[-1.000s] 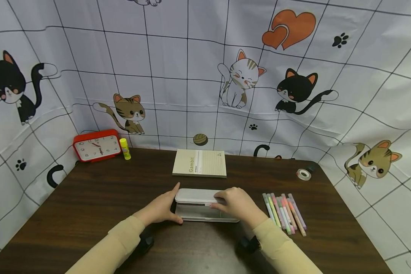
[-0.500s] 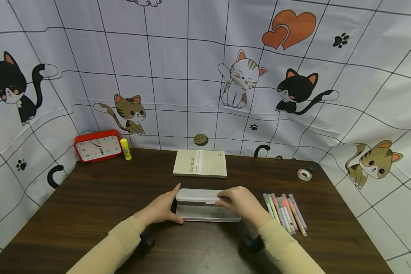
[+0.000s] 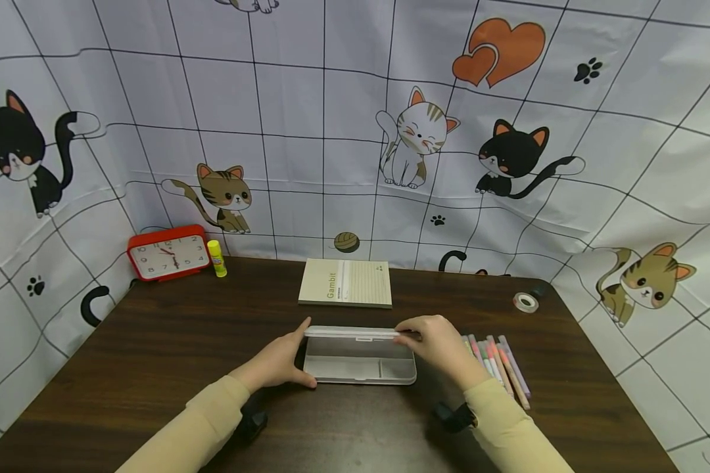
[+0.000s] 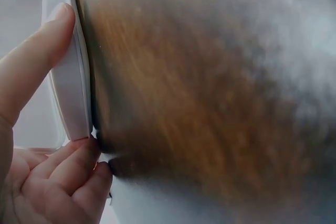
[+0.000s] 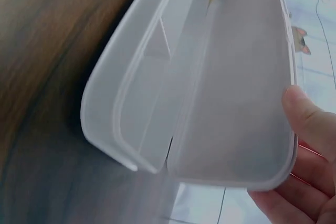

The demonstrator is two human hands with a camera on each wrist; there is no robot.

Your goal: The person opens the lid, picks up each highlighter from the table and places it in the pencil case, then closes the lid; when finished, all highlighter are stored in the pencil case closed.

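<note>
A whitish see-through pencil case stands on the table with its lid swung up. At its left end my left hand holds it, thumb at the front and fingers toward the back. The left wrist view shows that thumb lying on the wall of the case. My right hand pinches the lid's right corner between thumb and fingers, seen closer on the lid in the right wrist view. A small divider crosses the inside; no pens show in it.
Several pastel markers lie right of the case, partly behind my right hand. Behind the case is a notebook. A red clock and a yellow glue stick stand back left; a tape roll lies back right.
The lid has tilted farther up and back, baring more of the inside. My right hand has moved rightward along with its edge, over some markers. The left hand has stayed put.
</note>
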